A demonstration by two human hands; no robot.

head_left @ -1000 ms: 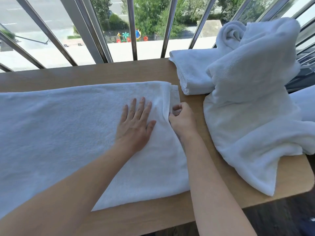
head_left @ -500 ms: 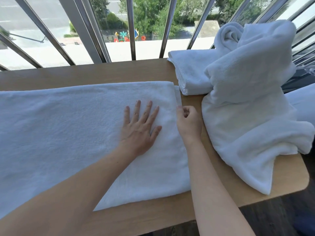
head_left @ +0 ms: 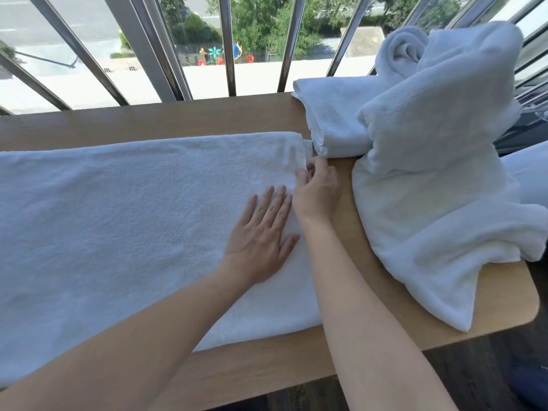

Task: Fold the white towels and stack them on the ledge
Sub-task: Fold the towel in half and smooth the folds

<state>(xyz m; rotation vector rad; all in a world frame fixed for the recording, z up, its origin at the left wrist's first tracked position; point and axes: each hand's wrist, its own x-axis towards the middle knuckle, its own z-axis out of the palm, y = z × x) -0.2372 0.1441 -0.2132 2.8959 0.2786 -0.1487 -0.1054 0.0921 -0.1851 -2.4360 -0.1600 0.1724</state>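
White towel (head_left: 118, 232) spread flat across wooden ledge (head_left: 148, 123), left hand (head_left: 261, 232) flat on it, fingers spread, right hand (head_left: 317, 191) pinching its right edge near far corner, folded towel (head_left: 335, 114) and crumpled heap (head_left: 430, 188) at right

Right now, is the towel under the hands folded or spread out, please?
Spread out: the towel lies flat along the ledge, past the frame's edge.

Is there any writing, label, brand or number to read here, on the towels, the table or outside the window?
None can be read.
The spread towel, the folded towel and the heaped towels show no tag or print.
The wooden table bears no mark.
The coloured shapes outside the bars are too small to tell whether they carry letters.
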